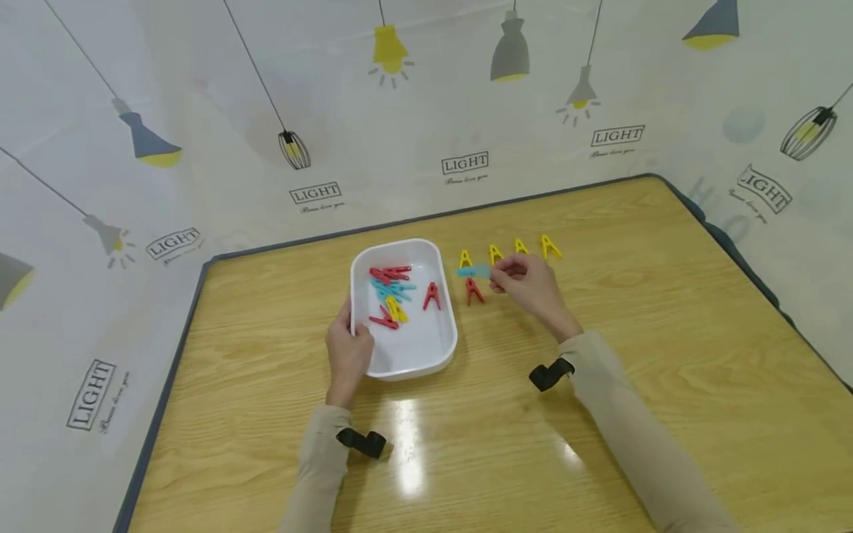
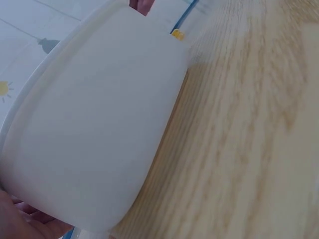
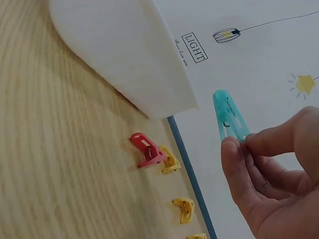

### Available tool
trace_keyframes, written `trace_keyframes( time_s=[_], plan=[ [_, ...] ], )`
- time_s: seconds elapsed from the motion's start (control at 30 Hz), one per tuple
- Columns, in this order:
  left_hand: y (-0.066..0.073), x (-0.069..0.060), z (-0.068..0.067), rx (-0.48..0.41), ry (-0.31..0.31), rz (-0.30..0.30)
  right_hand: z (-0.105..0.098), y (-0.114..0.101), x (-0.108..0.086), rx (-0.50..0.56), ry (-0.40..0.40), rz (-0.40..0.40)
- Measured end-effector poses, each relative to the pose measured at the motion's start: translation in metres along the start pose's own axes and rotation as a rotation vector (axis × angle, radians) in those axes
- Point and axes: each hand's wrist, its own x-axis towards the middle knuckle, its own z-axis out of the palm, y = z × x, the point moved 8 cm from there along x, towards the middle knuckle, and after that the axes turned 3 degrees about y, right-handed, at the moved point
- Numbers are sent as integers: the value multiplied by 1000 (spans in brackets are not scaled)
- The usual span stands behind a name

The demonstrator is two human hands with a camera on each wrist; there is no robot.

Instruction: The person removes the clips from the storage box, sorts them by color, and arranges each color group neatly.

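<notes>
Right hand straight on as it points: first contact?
Probably the white plastic tray, at its right side, with the pinched teal clothespin leading; height is unclear, so it might pass over.

The head camera looks forward and down from above the person, widely taking in the table (image 1: 253, 333), both sleeves (image 1: 620, 414) and the printed wall covering (image 1: 406, 111). The left wrist camera sits close beside the white tray (image 2: 99, 114), whose outer side fills much of its tilted frame; a small yellow bit (image 2: 178, 34) at the top is perhaps a clip. The right wrist camera looks aslant past the right hand (image 3: 276, 174), close by. Head and right wrist views share the red clip (image 3: 147, 150) and yellow clips (image 3: 185, 210); all three share the tray.
</notes>
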Motion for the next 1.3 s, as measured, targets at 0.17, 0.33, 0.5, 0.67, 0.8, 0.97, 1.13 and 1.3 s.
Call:
trace_keyframes(
  time_s=[0.17, 0.33, 0.5, 0.67, 0.8, 0.97, 1.13, 1.3],
  plan=[
    [-2, -1, 1, -4, -22, -20, -9, 17, -17, -81, -14, 16],
    [-2, 0, 2, -5, -32, -21, -11, 32, -34, -152, -23, 16],
    [-2, 0, 2, -12, -32, -16, -7, 35, -43, -212, -4, -48],
    [0, 0, -1, -11, -7, 6, -3, 31, -46, -296, 50, -70],
    [1, 0, 0, -17, -13, 4, 2, 32, -49, -351, 43, -28],
    [0, -1, 2, -30, -29, -11, 9, 36, -55, -374, -34, 32],
    [-3, 0, 2, -28, -31, -20, 18, 34, -62, -333, -101, 33],
    [-1, -1, 2, -34, -18, -8, 30, 31, -68, -272, -143, 14]
  ],
)
